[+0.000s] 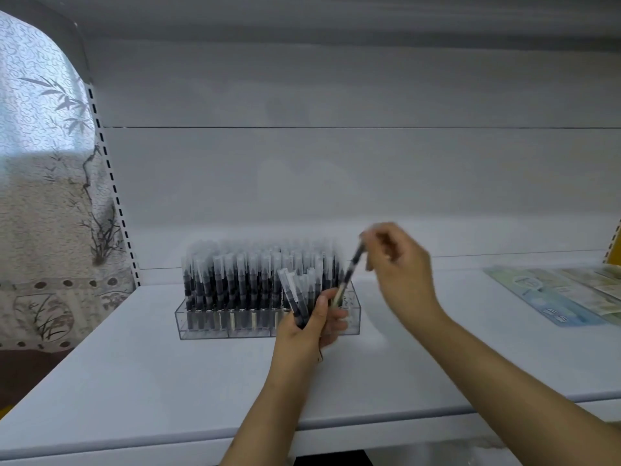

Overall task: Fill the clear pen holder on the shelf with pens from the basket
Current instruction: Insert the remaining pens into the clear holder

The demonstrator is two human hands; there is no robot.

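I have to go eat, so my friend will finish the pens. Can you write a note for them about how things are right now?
Left hand: grips a small bunch of pens, caps up, in front of the holder.
Right hand: pinches the single pen, tilted, over the holder's right end.
Clear pen holder: on the white shelf, packed with upright pens nearly all the way across.
Done: most slots look filled.
Left: seat the single pen at the right end, then the bunch. The basket is out of view.
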